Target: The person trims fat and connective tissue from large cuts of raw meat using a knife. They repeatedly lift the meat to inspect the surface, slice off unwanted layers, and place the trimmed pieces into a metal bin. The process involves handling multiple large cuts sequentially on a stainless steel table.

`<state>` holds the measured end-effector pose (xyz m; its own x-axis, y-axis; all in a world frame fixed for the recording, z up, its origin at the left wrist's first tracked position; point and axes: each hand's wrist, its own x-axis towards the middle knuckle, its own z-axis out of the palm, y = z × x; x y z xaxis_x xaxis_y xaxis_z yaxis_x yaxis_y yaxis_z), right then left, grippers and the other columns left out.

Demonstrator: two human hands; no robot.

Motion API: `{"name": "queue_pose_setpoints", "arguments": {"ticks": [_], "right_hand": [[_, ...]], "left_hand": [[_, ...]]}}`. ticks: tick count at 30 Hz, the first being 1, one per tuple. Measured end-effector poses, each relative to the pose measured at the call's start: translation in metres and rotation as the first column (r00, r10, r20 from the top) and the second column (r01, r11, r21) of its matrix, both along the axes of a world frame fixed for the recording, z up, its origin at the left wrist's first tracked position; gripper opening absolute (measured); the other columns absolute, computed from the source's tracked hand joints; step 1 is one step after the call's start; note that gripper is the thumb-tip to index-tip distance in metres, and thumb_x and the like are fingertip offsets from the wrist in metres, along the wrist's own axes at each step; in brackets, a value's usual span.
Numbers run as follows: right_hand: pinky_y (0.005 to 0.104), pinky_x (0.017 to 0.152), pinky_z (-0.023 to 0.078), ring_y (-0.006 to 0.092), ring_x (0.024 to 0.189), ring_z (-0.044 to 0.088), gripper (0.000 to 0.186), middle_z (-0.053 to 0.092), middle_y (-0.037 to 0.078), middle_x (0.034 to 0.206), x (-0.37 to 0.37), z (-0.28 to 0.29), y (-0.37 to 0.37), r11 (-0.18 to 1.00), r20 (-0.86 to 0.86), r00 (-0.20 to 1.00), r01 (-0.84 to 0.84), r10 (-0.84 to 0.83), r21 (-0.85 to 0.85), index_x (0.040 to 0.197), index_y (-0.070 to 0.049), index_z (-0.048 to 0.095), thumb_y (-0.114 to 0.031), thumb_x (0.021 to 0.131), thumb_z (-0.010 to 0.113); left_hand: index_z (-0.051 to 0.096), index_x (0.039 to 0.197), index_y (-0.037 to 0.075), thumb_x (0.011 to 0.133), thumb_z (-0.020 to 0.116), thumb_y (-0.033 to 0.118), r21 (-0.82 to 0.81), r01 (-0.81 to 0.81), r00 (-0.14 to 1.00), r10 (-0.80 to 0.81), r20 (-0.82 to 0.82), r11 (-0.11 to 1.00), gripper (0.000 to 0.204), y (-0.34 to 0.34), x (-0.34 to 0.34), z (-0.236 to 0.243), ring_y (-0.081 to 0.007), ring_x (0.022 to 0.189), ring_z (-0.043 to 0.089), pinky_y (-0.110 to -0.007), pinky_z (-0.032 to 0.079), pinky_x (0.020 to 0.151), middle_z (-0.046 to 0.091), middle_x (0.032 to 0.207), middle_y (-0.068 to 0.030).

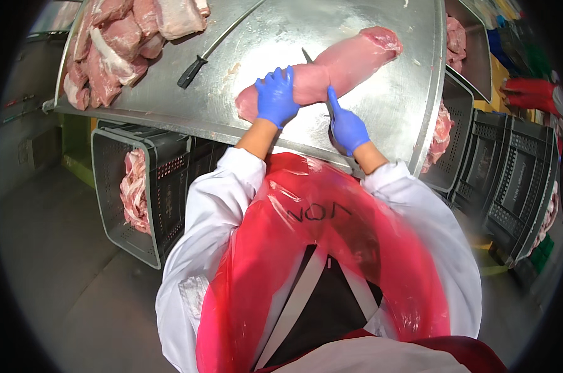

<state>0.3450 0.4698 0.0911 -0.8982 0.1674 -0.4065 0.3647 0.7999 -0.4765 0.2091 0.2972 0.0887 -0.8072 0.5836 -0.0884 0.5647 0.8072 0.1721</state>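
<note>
Your left hand (276, 96), in a blue glove, lies on the long pink slab of raw meat (331, 68) near its left end, fingers curled down over the top and pressing it to the curved stainless steel counter (263, 37). The meat lies slantwise across the middle of the counter, its thicker end toward the far right. Your right hand (348, 127), also blue-gloved, sits just near of the meat, fingers closed around a knife handle with the forefinger stretched along it; the thin knife blade (307, 56) shows beyond the meat, between your two hands. A black-handled sharpening steel (216, 46) lies loose on the counter, left of the meat and apart from it. A heap of raw pink meat cuts (120, 43) fills the far left corner. Below the counter's near left edge stands a grey perforated plastic crate (163, 199) holding meat; more grey crates (517, 180) stand to the right.
</note>
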Motion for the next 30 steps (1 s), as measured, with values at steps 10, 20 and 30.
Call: {"name": "queue_pose_setpoints", "arguments": {"ticks": [10, 20, 30], "right_hand": [[0.0436, 0.069, 0.052, 0.037, 0.065, 0.064, 0.072, 0.065, 0.025, 0.076, 0.148, 0.037, 0.036, 0.927, -0.066, 0.983, 0.137, -0.17, -0.35, 0.161, -0.024, 0.022, -0.015, 0.098, 0.055], [0.0383, 0.079, 0.054, 0.0269, 0.08, 0.07, 0.079, 0.067, 0.015, 0.09, 0.213, 0.018, 0.086, 0.794, -0.241, 0.781, 0.464, -0.576, -0.393, 0.161, -0.026, 0.02, -0.013, 0.095, 0.061], [0.0454, 0.063, 0.049, 0.037, 0.063, 0.062, 0.087, 0.063, 0.025, 0.076, 0.303, 0.006, 0.066, 0.598, -0.016, 0.649, 0.691, -0.761, -0.406, 0.162, -0.025, 0.011, -0.012, 0.092, 0.062]], "left_hand": [[0.057, 0.132, -0.001, 0.085, 0.07, 0.035, 0.209, -0.876, 0.061, -0.33, 0.942, 0.434, 0.061, -0.045, -0.133, 0.001, -0.0344, 0.107, 0.066, -0.045, 0.052, 0.095, 0.068, 0.117, -0.0179], [0.03, 0.149, 0.0, 0.081, 0.075, 0.055, 0.696, -0.005, 0.888, -0.317, 0.334, 0.718, 0.098, 0.272, -0.064, 0.101, -0.0414, 0.145, 0.03, -0.051, 0.03, 0.117, 0.036, 0.151, -0.0291], [0.034, 0.15, 0.001, 0.06, 0.086, 0.029, 0.077, 0.026, 0.848, -0.062, 0.526, 0.997, 0.107, 0.164, -0.122, 0.005, -0.037, 0.126, 0.056, -0.041, 0.048, 0.106, 0.055, 0.137, -0.0249]]}}
